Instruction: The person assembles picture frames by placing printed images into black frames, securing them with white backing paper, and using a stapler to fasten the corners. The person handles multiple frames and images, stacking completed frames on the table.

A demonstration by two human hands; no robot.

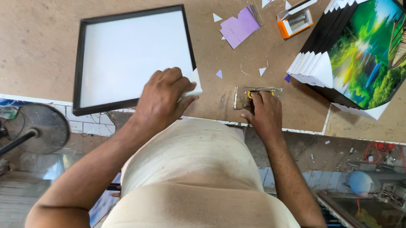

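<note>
Looking down from the head camera, one person stood at a brown workbench [25,25], both bare hands on it. One black picture frame [126,58] with a white face lay flat near the bench's front edge. The left hand [163,98] rested on the frame's lower right corner, fingers curled down and gripping a white corner piece [194,83] fitted there. Just right of the frame, the right hand [265,115] lay closed over one metal staple gun [256,96] with a yellow part, fingers wrapped on it. Beyond the frame to its right sat one small fan of purple paper pieces [240,26], with a few loose purple and white triangles scattered about. One open orange and white box [295,20] lay further right. Furthest right of the frame sat one stack of framed landscape prints [368,50], white corners showing; the number in the stack could not be counted.
</note>
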